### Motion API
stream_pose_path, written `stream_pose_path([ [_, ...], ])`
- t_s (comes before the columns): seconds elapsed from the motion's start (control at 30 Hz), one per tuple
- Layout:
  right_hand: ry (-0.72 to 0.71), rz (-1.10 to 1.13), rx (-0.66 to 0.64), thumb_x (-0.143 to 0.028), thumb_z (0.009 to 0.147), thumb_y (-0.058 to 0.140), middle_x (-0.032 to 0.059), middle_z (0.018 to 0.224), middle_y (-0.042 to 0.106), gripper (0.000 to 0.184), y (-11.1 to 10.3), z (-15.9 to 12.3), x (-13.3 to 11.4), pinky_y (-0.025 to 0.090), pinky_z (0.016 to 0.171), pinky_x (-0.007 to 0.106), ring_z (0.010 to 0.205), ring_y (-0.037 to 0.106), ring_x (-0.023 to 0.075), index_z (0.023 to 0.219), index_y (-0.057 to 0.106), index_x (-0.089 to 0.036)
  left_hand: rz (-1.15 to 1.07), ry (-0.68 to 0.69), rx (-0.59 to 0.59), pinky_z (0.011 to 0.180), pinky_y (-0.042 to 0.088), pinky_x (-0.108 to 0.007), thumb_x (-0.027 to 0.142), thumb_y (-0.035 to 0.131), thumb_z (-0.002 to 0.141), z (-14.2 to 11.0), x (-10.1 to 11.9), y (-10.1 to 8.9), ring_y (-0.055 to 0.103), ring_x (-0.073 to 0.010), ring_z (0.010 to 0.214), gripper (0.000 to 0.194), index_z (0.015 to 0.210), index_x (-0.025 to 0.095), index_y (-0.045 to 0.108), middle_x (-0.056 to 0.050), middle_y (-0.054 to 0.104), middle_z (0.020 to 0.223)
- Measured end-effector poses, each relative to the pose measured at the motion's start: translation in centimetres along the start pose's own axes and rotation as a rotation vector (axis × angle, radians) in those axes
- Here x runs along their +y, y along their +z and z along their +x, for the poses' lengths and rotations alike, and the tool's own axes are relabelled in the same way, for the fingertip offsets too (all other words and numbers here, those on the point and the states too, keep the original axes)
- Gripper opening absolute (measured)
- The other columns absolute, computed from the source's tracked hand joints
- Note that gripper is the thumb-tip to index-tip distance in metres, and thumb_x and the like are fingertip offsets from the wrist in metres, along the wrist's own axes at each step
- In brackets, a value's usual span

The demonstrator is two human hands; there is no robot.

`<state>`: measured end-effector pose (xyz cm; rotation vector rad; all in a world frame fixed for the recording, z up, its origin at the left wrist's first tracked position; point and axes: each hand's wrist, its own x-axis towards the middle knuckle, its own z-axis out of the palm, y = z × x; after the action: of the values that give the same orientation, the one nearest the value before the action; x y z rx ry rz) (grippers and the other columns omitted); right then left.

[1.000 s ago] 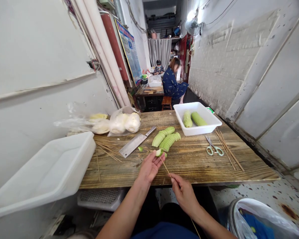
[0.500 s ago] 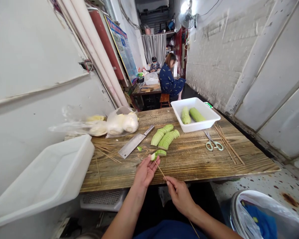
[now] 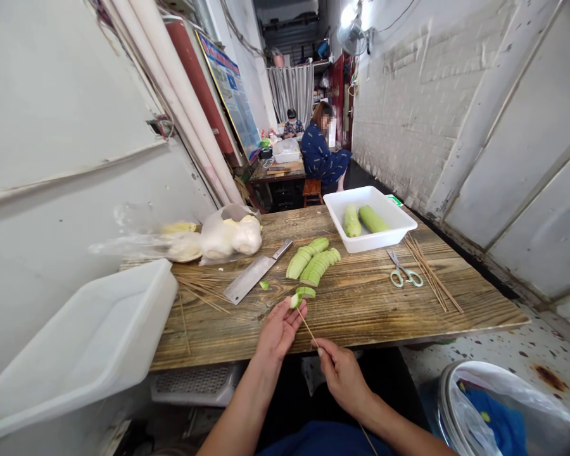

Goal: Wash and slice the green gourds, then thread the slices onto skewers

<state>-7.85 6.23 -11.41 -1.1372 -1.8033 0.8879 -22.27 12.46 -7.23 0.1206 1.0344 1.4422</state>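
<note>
My left hand (image 3: 281, 326) is palm up at the table's near edge, its fingers closed around a pale green squash slice (image 3: 295, 301). A long thin bamboo skewer (image 3: 306, 326) runs from my right hand (image 3: 342, 373) up to that slice. My right fingers pinch the skewer, and its back end comes out below the wrist. Whether the tip is inside the slice or only touching it, I cannot tell. Just beyond my left hand lie a few loose slices (image 3: 306, 292). Two sliced squash halves (image 3: 320, 266) rest behind them. To their left lies a cleaver (image 3: 253, 278).
A white tub (image 3: 338, 218) with two whole squashes stands at the back right. Scissors (image 3: 403, 272) and skewers (image 3: 437, 278) lie near it. On the left are bagged pale vegetables (image 3: 230, 237), more skewers (image 3: 204, 278) and a white bin (image 3: 137, 310). A lined bucket (image 3: 449, 405) stands lower right.
The view has shifted slightly. Both hands keep nearly the same pose, with the slice and skewer still held.
</note>
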Motion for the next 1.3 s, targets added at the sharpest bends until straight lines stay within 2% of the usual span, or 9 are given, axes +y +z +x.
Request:
stream_pose_path([
  [0.27, -0.01, -0.018, 0.002, -0.023, 0.091, 0.032, 0.007, 0.07, 0.066, 0.034, 0.2, 0.0, -0.4, 0.047, 0.056, 0.025, 0.062, 0.063, 0.017, 0.102, 0.062, -0.013, 0.05, 0.052, -0.052, 0.071, 0.058, -0.031, 0.008, 0.052, 0.084, 0.2, -0.1, -0.1, 0.069, -0.0214, 0.078, 0.007, 0.079, 0.01, 0.057, -0.012, 0.07, 0.079],
  [0.57, -0.051, -0.039, 0.052, -0.02, 0.09, 0.032, 0.0086, 0.084, 0.07, 0.03, 0.6, 0.2, -0.5, 0.05, 0.065, 0.026, 0.073, 0.066, 0.0176, 0.1, 0.061, -0.015, 0.097, 0.048, -0.065, 0.072, 0.057, -0.031, 0.009, 0.055, 0.082, 0.4, -0.1, -0.2, 0.069, -0.0206, 0.076, 0.003, 0.079, 0.01, 0.056, -0.013, 0.07, 0.079],
  [0.87, -0.062, -0.049, 0.042, -0.021, 0.091, 0.031, 0.0044, 0.069, 0.066, 0.031, 0.6, 0.6, -0.5, 0.047, 0.056, 0.023, 0.059, 0.061, 0.015, 0.099, 0.061, -0.017, 0.144, 0.055, -0.102, 0.074, 0.056, -0.032, 0.009, 0.06, 0.078, 0.7, 0.2, 0.2, 0.069, -0.0207, 0.075, 0.005, 0.079, 0.011, 0.056, -0.013, 0.07, 0.079],
  [1.17, -0.054, -0.046, 0.057, -0.022, 0.091, 0.031, 0.0045, 0.069, 0.065, 0.032, 0.7, 1.1, -0.2, 0.045, 0.056, 0.024, 0.056, 0.059, 0.0149, 0.097, 0.062, -0.015, 0.166, 0.069, -0.097, 0.073, 0.056, -0.033, 0.008, 0.058, 0.079, 0.5, 0.1, 0.8, 0.069, -0.0206, 0.074, 0.004, 0.077, 0.011, 0.055, -0.012, 0.07, 0.078],
  [1.3, -0.053, -0.057, 0.063, -0.022, 0.09, 0.032, 0.0023, 0.063, 0.062, 0.031, 0.6, 1.3, -0.2, 0.043, 0.053, 0.023, 0.056, 0.058, 0.0147, 0.097, 0.062, -0.016, 0.179, 0.072, -0.108, 0.074, 0.055, -0.033, 0.008, 0.057, 0.079, 0.4, 0.1, 1.2, 0.069, -0.0205, 0.074, 0.005, 0.076, 0.01, 0.055, -0.013, 0.07, 0.078],
])
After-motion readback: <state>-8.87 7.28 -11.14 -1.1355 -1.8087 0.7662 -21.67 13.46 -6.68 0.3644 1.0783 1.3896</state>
